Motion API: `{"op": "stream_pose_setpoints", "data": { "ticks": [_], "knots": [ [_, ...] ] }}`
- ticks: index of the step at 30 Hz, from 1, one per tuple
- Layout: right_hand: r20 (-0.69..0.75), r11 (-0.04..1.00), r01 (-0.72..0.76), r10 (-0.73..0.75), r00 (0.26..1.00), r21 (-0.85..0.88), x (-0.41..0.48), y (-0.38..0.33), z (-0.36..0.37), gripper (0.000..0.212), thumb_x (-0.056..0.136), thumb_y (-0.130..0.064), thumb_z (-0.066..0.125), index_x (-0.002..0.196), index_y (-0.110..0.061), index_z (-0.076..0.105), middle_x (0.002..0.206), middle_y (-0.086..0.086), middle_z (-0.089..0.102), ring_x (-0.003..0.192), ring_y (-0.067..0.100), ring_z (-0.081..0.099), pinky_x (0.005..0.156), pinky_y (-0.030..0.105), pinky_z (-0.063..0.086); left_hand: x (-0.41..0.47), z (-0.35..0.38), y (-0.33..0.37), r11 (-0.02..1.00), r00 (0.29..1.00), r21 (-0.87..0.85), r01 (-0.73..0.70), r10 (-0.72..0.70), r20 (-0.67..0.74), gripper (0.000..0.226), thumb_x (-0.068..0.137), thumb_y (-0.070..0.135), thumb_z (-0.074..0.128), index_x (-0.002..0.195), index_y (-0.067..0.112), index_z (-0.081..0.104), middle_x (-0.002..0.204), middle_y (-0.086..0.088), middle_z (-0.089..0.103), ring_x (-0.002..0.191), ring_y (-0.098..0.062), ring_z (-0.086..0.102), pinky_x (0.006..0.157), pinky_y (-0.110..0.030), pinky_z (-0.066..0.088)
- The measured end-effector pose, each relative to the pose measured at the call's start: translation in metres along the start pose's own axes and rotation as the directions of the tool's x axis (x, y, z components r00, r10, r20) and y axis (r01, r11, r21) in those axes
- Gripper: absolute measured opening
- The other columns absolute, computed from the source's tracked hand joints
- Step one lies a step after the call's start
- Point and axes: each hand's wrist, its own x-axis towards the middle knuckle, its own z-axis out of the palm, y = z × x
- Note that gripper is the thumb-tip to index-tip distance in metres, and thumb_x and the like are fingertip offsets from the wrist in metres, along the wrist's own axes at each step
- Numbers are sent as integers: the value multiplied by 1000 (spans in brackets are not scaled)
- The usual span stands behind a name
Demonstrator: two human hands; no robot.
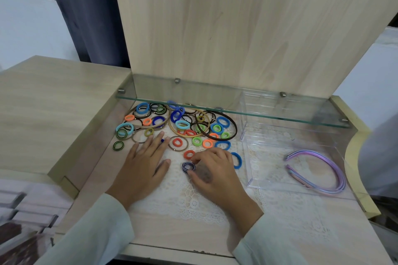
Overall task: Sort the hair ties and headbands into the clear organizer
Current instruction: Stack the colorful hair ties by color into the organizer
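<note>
Right hand (pixel 212 170) pinches tie (pixel 188 166), left hand (pixel 144 162) flat

A: Pale wooden desk (pixel 189 232), with a white lace mat (pixel 193 200) spread across its middle.
B: Loose hair ties (pixel 178 125) are heaped at the mat's far side, and a dark striped hair tie (pixel 188 166) lies nearer.
A: On the right stands the clear organizer (pixel 280 127).
B: Pastel headbands (pixel 336 168) lie at its right end. In it or beside it? Can't tell.
</note>
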Motion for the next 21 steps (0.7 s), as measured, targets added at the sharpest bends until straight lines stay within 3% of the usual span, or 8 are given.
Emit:
{"op": "stream_pose_setpoints", "data": {
  "ticks": [7,12,15,18,21],
  "knots": [
    [22,999,3,-2,1000,-44,0,0,-1,24,84,-44,63,104,-31,61,102,-21,60,108,4,44,97,32,29,-3,-1,1,1000,1000,-20,-3,3,-29,76,87,60,7,156,29,18,161,13,0,152,-15,7,118,-37,4],
    [-21,999,-44,44,999,0,2,-4,-4,26,85,-46,61,106,-32,61,107,-23,57,110,0,44,97,27,28,-2,3,-2,1000,999,-8,25,-25,-48,76,88,61,10,156,27,20,164,6,0,149,-11,-6,119,-41,1],
    [10,988,-136,137,991,-69,19,-4,-5,34,90,-45,51,120,-29,56,121,-16,54,118,7,41,101,31,30,2,2,-3,995,996,-31,93,-94,-6,84,83,64,4,157,26,14,165,3,-6,150,-18,-9,119,-48,-1],
    [82,939,-291,309,947,-183,46,-2,-1,52,96,-45,39,142,-20,38,145,-4,39,134,17,29,112,37,25,9,-1,-3,986,985,-54,158,-153,84,92,73,66,-5,157,28,0,162,4,-20,150,-22,-15,119,-50,-7],
    [75,869,-421,453,889,-259,76,6,6,60,98,-47,35,147,-12,29,153,5,31,140,26,23,114,42,20,14,-2,-3,984,974,-19,178,-173,144,95,69,66,-9,156,29,-6,162,3,-21,150,-23,-16,119,-51,-6]
  ]
}}
